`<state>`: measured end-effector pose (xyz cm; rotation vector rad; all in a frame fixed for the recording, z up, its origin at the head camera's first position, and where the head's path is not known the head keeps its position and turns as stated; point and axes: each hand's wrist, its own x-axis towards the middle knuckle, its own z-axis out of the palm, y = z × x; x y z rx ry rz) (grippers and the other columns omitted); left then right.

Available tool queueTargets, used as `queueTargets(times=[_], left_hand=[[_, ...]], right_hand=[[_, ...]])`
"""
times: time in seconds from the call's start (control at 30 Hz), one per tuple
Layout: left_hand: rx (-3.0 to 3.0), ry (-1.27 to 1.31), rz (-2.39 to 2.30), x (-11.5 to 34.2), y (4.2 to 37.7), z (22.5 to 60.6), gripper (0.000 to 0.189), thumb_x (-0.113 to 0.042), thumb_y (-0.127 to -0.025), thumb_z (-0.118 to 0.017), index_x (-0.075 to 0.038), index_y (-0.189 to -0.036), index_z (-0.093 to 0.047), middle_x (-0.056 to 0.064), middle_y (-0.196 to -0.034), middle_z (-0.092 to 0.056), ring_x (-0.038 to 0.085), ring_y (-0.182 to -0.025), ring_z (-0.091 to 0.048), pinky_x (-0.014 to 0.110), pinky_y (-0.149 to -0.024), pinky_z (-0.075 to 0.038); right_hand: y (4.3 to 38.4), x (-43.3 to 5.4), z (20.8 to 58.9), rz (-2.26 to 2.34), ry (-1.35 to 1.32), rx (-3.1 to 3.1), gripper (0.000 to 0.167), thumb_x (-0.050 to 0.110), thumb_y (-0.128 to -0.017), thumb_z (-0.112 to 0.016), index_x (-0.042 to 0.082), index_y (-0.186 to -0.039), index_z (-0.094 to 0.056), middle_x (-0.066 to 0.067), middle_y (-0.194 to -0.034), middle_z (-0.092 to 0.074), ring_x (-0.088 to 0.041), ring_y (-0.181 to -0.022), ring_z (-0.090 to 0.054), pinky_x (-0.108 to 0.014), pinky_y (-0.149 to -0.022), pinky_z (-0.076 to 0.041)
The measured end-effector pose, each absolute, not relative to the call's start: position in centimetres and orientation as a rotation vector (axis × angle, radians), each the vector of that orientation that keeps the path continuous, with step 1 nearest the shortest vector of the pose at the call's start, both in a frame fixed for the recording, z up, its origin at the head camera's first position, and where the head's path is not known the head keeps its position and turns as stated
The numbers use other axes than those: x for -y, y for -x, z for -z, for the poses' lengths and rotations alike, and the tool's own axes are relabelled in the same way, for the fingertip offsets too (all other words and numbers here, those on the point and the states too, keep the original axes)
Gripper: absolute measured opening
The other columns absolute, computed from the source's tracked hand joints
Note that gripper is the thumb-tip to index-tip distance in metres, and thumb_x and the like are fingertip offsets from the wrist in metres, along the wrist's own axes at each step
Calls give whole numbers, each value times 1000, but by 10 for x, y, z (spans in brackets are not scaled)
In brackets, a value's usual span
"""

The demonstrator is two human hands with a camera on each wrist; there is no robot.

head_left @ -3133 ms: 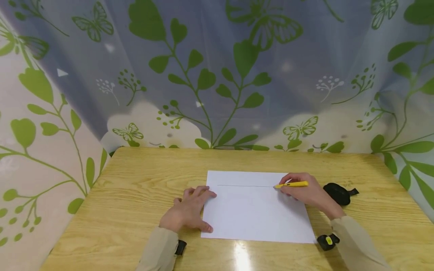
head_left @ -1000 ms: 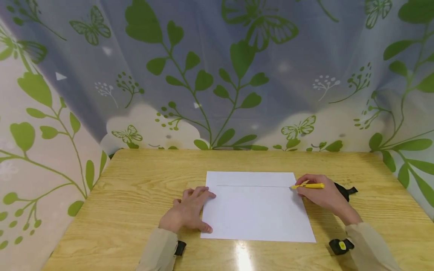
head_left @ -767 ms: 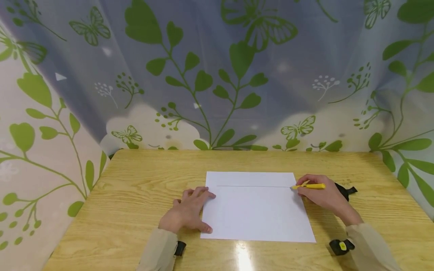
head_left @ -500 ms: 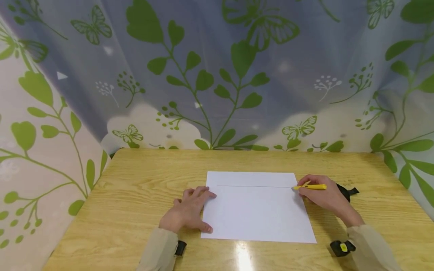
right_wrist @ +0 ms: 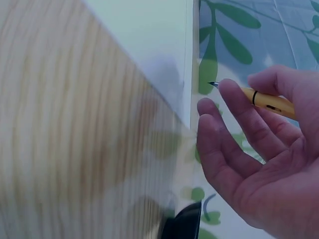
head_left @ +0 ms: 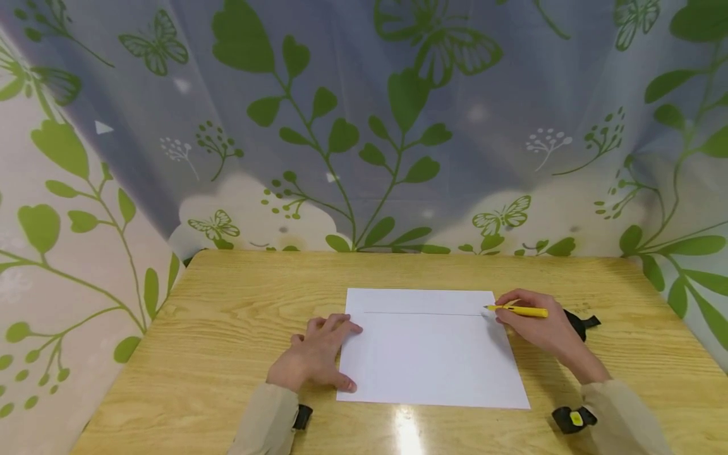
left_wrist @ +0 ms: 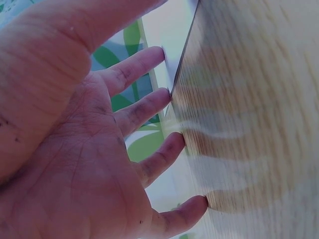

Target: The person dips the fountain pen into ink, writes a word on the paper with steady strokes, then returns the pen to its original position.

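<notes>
A white sheet of paper point(head_left: 426, 360) lies on the table, with one thin dark line running across its upper part. My left hand point(head_left: 315, 354) rests spread at the paper's left edge, thumb and index finger on the sheet. In the left wrist view, the fingertips point(left_wrist: 163, 94) touch the paper and the wood. Over the sheet's upper right edge, my right hand point(head_left: 537, 322) pinches a yellow fountain pen point(head_left: 526, 311) between thumb and fingers. Its nib points left and sits slightly above the line's right end. The right wrist view shows the nib raised off the paper.
A black pouch point(head_left: 577, 323) with a short tab lies behind the right hand, partly hidden by it. The wooden table point(head_left: 239, 297) extends around the paper. A curtain point(head_left: 341, 126) with green leaves and butterflies hangs behind and at both sides.
The right hand moved right as the pen lengthened the line toward the paper's right edge. Since half a second ago, the nib has lifted off the line. The left hand stays in place.
</notes>
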<state>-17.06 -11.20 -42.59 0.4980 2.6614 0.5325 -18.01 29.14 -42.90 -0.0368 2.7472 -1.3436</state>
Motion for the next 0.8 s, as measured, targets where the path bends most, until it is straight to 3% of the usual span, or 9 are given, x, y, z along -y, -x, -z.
queueTargets(times=[0.37, 0.6, 0.8], left_hand=[[-2661, -503, -519, 114, 171, 426, 91, -41, -69, -94, -28, -145, -47, 2, -165, -30, 45, -148, -26, 78, -103, -31], [-2663, -495, -518, 114, 171, 425, 90, -40, -69, -95, -28, -145, -48, 2, -165, -30, 45, -148, -26, 77, -104, -31], [-2657, -499, -514, 112, 170, 424, 90, -40, -69, -95, -28, -145, -48, 2, -165, -30, 45, -148, -26, 77, -103, -31]], right_hand=[[192, -259, 435, 1478, 154, -2684, 33, 35, -97, -72, 10, -117, -69, -13, -108, -75, -26, -91, -70, -34, -71, -58], [201, -236, 438, 1451, 187, -2741, 25, 32, -96, -73, 14, -113, -72, -11, -116, -74, -37, -119, -65, -34, -79, -53], [210, -225, 445, 1480, 214, -2724, 22, 28, -97, -72, 12, -111, -72, -12, -117, -73, -35, -116, -66, -34, -78, -54]])
